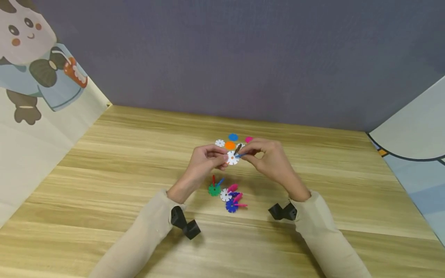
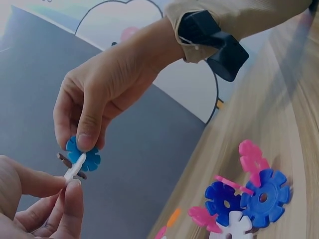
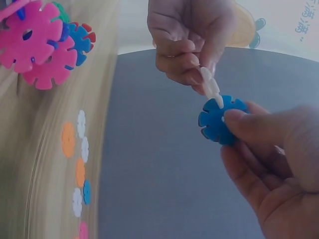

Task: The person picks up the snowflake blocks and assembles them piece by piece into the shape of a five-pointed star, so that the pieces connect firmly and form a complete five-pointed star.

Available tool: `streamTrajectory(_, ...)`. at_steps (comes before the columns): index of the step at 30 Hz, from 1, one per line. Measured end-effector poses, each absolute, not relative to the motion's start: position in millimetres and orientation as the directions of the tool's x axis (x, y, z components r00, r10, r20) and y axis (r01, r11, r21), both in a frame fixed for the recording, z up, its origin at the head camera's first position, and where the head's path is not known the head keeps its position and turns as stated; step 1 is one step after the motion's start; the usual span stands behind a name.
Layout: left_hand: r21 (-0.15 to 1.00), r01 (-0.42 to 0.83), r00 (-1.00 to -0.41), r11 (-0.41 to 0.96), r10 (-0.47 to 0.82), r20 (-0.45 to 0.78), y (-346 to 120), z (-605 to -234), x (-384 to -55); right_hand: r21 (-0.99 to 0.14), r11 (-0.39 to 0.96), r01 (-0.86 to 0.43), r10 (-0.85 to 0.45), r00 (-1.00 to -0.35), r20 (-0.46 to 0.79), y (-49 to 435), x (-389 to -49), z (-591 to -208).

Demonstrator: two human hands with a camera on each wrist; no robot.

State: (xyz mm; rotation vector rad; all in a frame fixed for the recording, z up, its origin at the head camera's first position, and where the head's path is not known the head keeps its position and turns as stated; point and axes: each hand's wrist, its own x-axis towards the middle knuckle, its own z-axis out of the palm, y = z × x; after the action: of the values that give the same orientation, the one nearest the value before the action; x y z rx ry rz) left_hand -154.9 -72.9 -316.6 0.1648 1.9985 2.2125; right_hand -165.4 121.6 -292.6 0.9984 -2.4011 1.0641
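My left hand point(image 1: 203, 161) pinches a white notched plastic disc point(image 1: 232, 158) between thumb and fingers. A blue notched disc point(image 2: 91, 162) is pinched in my right hand point(image 1: 269, 157). In both wrist views the white disc's edge meets the blue disc's rim, the two standing at an angle to each other. A brown disc point(image 1: 238, 149) stands edge-on beside the blue one, by the white disc's upper edge. Both hands are raised over the table, close together.
Nearer my body lie joined discs: a green one point(image 1: 214, 190) with red and blue pieces, beside a white, pink and dark blue cluster point(image 1: 231, 206). Loose discs lie beyond my hands, including an orange disc point(image 1: 230, 145) and a blue disc point(image 1: 233, 137). A grey panel point(image 1: 226, 58) rises behind the table.
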Motion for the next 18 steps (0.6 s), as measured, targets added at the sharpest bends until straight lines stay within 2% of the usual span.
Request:
streamTrajectory(8, 0.996, -0.015, -0.984, -0.091, 0.176, 0.001, -75.8, -318.7, -158.5, -0.511, 0.493, -0.705, -0.475, -0.710, 0.521, 125.6, -166.4, -291.3)
streamTrajectory(18, 1.000, 0.007, -0.988, -0.003, 0.151, 0.008, -78.2, -323.1, -169.5, -0.506, 0.540, -0.672, -0.487, -0.740, 0.464, 131.0, -166.0, -295.0)
